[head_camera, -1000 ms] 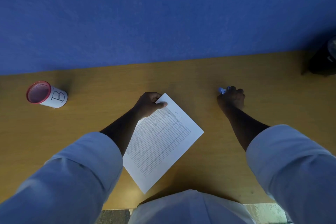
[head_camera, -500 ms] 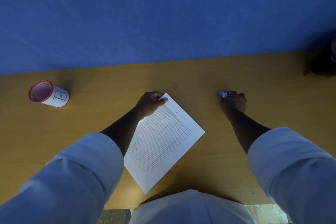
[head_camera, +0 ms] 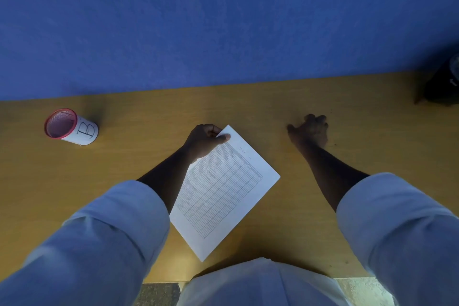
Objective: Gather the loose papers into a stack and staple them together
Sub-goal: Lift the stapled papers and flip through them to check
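A white stack of papers with a printed table lies tilted on the yellow-brown desk, in front of my body. My left hand pinches the stack's far corner between thumb and fingers. My right hand rests knuckles-up on the desk to the right of the papers, apart from them, thumb stretched left and fingers curled at the far side. The small blue and white object seen in it earlier is hidden, so I cannot tell whether the hand holds it. Both sleeves are light blue.
A white cup with a red rim and a letter B lies on its side at the far left. A dark object sits at the desk's far right edge. A blue wall rises behind the desk.
My right hand has flattened and spread its thumb, and the blue and white object at its fingertips is no longer visible. My left hand keeps its hold on the paper corner.
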### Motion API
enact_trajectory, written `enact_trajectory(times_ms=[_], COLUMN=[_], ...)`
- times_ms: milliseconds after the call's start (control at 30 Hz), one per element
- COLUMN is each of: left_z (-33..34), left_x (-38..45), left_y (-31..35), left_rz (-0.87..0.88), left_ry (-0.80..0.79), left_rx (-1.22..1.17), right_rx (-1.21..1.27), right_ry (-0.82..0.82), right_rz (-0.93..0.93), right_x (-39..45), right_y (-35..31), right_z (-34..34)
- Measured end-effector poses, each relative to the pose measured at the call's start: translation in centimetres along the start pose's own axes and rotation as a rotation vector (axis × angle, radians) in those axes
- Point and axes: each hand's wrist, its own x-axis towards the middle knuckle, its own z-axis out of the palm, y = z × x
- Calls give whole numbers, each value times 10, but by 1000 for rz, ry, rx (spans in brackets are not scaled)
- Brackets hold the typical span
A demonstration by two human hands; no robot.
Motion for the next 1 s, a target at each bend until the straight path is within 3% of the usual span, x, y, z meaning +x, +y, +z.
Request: enact_trajectory(times_ms=[133, 333, 467, 767, 1000], left_z=[-5, -16, -25, -54, -70], left_x=[-6, -21, -28, -55, -75], left_y=[2, 12, 21, 41, 62], left_rz=[11, 52, 66, 50, 1], left_ry=[36, 110, 202, 248, 255], left_rx=[1, -26, -49, -260, -511], right_rx=[99, 328, 284, 345, 337], right_ry=[2, -399, -513, -486, -334], right_rz=[-168, -447, -669, -786, -804], right_x=[-11, -43, -69, -102, -126], right_y=[-35, -82, -104, -141, -161], right_z=[-6, -14, -14, -26, -32])
